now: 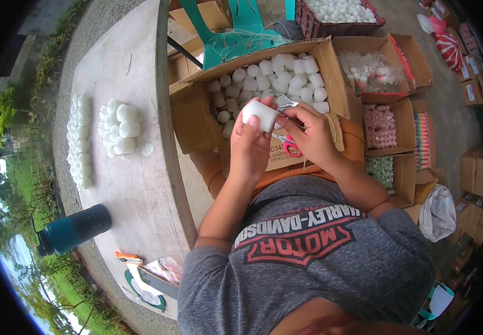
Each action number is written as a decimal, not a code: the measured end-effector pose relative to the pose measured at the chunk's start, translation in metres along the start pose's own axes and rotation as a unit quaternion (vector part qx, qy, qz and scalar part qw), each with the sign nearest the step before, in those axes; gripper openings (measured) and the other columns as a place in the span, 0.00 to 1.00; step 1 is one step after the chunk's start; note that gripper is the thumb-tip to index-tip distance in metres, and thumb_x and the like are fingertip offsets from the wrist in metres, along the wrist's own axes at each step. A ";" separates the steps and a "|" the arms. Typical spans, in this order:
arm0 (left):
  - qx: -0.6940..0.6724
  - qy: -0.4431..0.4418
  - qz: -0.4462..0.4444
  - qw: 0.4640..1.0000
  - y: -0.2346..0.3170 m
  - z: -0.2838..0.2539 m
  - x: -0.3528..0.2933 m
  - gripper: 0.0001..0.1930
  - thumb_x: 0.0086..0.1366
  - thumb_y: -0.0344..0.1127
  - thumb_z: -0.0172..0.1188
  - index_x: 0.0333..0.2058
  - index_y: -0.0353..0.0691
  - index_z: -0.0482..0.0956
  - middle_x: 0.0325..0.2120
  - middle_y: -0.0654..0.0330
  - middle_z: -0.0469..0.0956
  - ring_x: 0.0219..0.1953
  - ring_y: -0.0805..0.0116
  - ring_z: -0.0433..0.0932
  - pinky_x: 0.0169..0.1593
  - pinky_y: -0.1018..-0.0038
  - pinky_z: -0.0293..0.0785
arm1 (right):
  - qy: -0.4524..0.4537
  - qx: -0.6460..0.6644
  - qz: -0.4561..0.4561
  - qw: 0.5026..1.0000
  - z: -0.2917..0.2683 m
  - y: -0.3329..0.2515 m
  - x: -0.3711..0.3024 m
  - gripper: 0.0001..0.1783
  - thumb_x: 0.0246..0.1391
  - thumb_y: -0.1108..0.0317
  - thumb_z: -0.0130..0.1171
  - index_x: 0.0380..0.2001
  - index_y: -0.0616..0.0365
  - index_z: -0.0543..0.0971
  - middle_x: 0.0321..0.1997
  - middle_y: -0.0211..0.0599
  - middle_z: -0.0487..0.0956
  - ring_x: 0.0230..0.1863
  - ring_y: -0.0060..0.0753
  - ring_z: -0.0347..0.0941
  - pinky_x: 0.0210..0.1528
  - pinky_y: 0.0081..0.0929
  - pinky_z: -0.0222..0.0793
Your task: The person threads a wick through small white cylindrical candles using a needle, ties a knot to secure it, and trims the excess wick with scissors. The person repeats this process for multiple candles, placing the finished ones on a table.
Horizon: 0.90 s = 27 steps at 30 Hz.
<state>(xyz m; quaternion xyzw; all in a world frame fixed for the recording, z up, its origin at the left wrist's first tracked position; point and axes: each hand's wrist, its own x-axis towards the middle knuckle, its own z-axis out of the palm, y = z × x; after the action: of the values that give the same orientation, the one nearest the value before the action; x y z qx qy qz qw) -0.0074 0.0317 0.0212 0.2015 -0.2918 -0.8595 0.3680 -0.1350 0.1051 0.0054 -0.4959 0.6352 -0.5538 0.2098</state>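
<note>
Round concrete table point(135, 184), wooden edge band along its right rim. On it: a long double row of white candle cylinders point(80, 140) near the far left edge; a tight cluster of white candles lying on their sides point(119, 129) just beside that row; one small clear disc point(147, 149) next to the cluster. Nearer the person, a dark teal bottle point(74, 229) lies on its side. At the near edge: an orange-and-white pack point(128, 257), plastic wrap point(167, 268), a phone-like slab point(155, 281).

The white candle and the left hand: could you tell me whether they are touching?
Touching. The head view shows the left hand with its fingers wrapped around the white candle.
</note>
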 end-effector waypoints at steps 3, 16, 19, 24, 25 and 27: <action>-0.121 0.094 -0.024 0.988 0.007 -0.007 0.010 0.21 0.66 0.45 0.51 0.50 0.36 0.66 0.51 0.55 0.70 0.52 0.66 0.70 0.61 0.66 0.62 | -0.043 0.001 0.031 0.999 -0.004 -0.010 -0.002 0.13 0.52 0.80 0.54 0.43 0.62 0.73 0.26 0.30 0.70 0.22 0.21 0.65 0.26 0.18 0.62; -0.157 0.063 -0.079 0.982 0.024 -0.025 0.016 0.18 0.67 0.48 0.43 0.44 0.41 0.70 0.36 0.66 0.76 0.28 0.75 0.67 0.36 0.75 0.64 | -0.077 -0.152 -0.092 0.981 0.008 -0.021 -0.016 0.06 0.56 0.67 0.53 0.34 0.57 0.73 0.19 0.41 0.76 0.21 0.44 0.75 0.21 0.36 0.69; -0.081 0.108 -0.040 0.990 0.023 -0.015 0.012 0.18 0.66 0.49 0.43 0.45 0.42 0.70 0.35 0.68 0.75 0.28 0.76 0.66 0.35 0.76 0.61 | -0.089 -0.126 -0.090 0.984 0.014 -0.013 -0.020 0.06 0.56 0.68 0.53 0.33 0.58 0.73 0.18 0.42 0.75 0.19 0.44 0.74 0.20 0.35 0.67; -0.024 0.123 0.003 0.992 0.020 -0.016 0.013 0.20 0.66 0.49 0.43 0.48 0.42 0.68 0.35 0.67 0.75 0.28 0.76 0.65 0.36 0.76 0.60 | -0.090 -0.011 0.006 0.996 0.016 -0.015 -0.023 0.05 0.56 0.70 0.53 0.34 0.60 0.75 0.15 0.43 0.72 0.15 0.43 0.70 0.19 0.32 0.62; -0.019 0.120 0.006 0.993 0.019 -0.016 0.012 0.20 0.66 0.49 0.43 0.49 0.42 0.68 0.36 0.66 0.74 0.29 0.76 0.65 0.36 0.76 0.60 | -0.083 0.005 0.007 0.996 0.016 -0.016 -0.023 0.06 0.56 0.70 0.53 0.34 0.60 0.75 0.15 0.43 0.71 0.15 0.43 0.69 0.19 0.31 0.61; 0.001 0.134 0.014 0.991 0.020 -0.014 0.011 0.21 0.66 0.49 0.42 0.49 0.42 0.67 0.37 0.65 0.74 0.30 0.76 0.65 0.36 0.76 0.60 | -0.120 -0.015 0.019 0.993 0.008 -0.021 -0.020 0.07 0.58 0.72 0.50 0.36 0.63 0.76 0.13 0.37 0.69 0.14 0.29 0.67 0.18 0.26 0.61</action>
<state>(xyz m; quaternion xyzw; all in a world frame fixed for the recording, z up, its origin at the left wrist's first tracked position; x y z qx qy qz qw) 0.0034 0.0071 0.0217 0.3113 -0.2436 -0.8192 0.4155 -0.1120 0.1207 0.0166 -0.5493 0.6233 -0.4766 0.2874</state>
